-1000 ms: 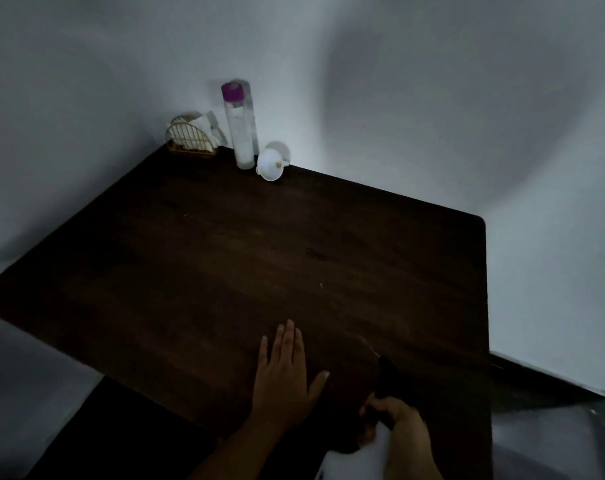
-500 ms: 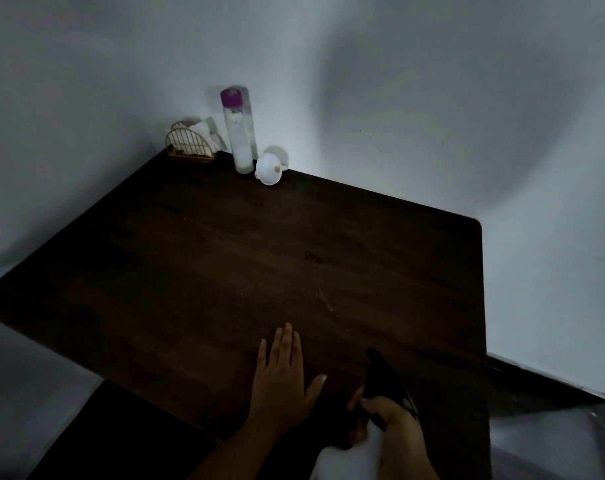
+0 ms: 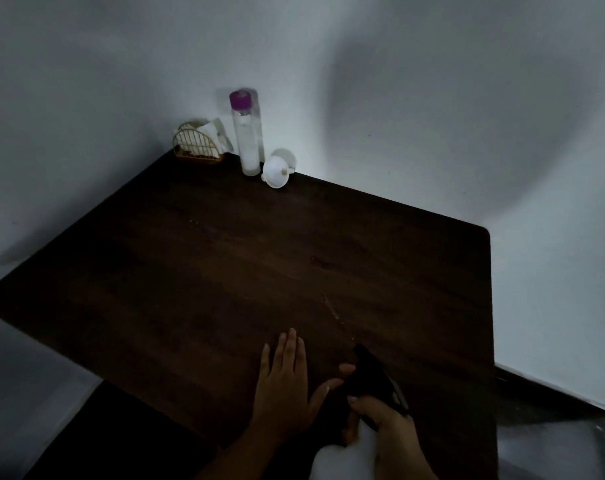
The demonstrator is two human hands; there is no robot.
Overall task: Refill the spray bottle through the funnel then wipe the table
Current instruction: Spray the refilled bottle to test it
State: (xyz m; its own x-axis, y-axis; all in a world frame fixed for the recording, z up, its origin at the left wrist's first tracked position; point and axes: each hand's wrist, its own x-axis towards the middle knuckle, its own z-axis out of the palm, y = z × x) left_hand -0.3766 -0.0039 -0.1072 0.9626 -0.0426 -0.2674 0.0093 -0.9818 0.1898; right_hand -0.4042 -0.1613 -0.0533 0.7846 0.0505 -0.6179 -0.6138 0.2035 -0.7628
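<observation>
My right hand (image 3: pixel 384 424) grips a white spray bottle (image 3: pixel 339 462) with a black trigger head (image 3: pixel 370 372), nozzle aimed across the dark wooden table (image 3: pixel 225 271). A thin streak of spray shows on the wood ahead of the nozzle. To its left, my left hand (image 3: pixel 287 386) lies flat on the table, fingers spread, holding nothing. At the far corner a white funnel (image 3: pixel 276 172) lies on its side beside a tall clear bottle with a purple cap (image 3: pixel 246 133).
A gold wire napkin holder with white napkins (image 3: pixel 199 145) stands in the far corner by the wall. The table's right edge (image 3: pixel 491 306) drops to the floor. The room is dim and grey walls close in behind the table.
My right hand has raised and tilted the spray bottle's head forward over the table, and a wet streak has appeared ahead of the nozzle. My left hand stays flat.
</observation>
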